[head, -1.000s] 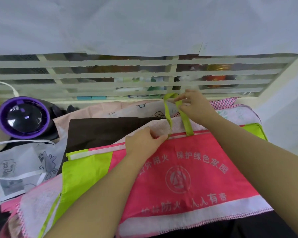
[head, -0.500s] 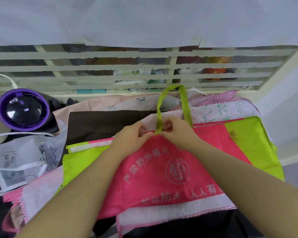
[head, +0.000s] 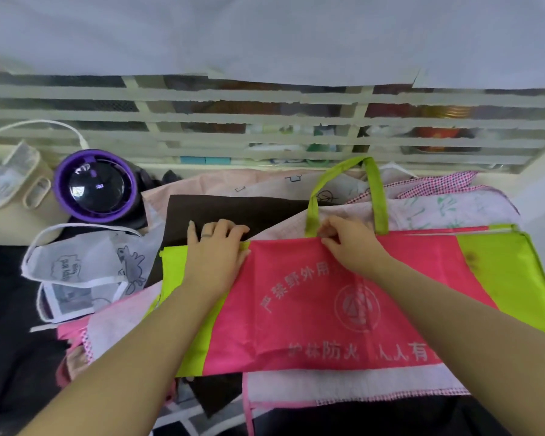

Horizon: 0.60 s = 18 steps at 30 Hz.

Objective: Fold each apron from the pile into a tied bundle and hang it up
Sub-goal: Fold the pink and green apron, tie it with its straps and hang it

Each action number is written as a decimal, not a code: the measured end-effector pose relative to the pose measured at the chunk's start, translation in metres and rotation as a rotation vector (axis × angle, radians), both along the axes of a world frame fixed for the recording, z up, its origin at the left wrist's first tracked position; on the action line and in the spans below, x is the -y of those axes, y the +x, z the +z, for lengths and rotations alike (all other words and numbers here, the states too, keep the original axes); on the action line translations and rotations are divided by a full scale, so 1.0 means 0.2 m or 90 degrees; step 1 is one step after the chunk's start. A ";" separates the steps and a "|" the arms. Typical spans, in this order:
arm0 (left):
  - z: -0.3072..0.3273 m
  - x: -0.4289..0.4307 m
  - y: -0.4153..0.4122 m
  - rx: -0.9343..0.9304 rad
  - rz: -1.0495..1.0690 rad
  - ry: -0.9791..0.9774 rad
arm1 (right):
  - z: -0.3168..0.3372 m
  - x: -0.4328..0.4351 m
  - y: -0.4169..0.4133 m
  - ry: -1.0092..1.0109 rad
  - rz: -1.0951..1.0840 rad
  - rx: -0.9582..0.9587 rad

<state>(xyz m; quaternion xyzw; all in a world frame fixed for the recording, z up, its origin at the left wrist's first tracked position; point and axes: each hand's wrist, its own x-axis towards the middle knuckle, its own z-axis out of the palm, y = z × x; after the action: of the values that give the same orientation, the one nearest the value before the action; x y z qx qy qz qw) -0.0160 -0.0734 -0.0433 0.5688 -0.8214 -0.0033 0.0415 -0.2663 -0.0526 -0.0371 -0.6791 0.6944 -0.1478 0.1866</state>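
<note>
Now at the laying-out step: apron (head: 328,294) lies spread atop the pile (head: 233,209), left hand (head: 216,250) pressing flat on its top edge, right hand (head: 350,243) pinching the hem beside the loop (head: 376,196); next move probably calls for a first fold inward.

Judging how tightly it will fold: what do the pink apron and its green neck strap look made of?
Pink apron: probably non-woven synthetic cloth, matte; it lies flat with crisp creases and printed pale lettering. Green neck strap: seemingly the same matte material, a flat, unshiny band keeping a smooth arched loop.
</note>
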 end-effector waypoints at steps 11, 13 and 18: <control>-0.22 -0.48 -0.02 0.033 -0.234 0.121 | -0.04 -0.28 0.10 -0.273 0.019 -0.058; -0.21 -0.53 -0.03 0.027 -0.220 0.142 | -0.08 -0.49 0.12 -0.300 0.102 -0.055; -0.29 -0.63 0.04 0.080 -0.218 0.179 | -0.26 -0.76 0.02 -0.085 0.377 -0.215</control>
<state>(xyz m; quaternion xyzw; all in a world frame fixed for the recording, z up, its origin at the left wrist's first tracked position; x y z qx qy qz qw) -0.0082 0.0520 -0.1019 0.4204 -0.8984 -0.0895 -0.0904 -0.2625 0.0999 -0.0895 -0.8768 0.4769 -0.0182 0.0591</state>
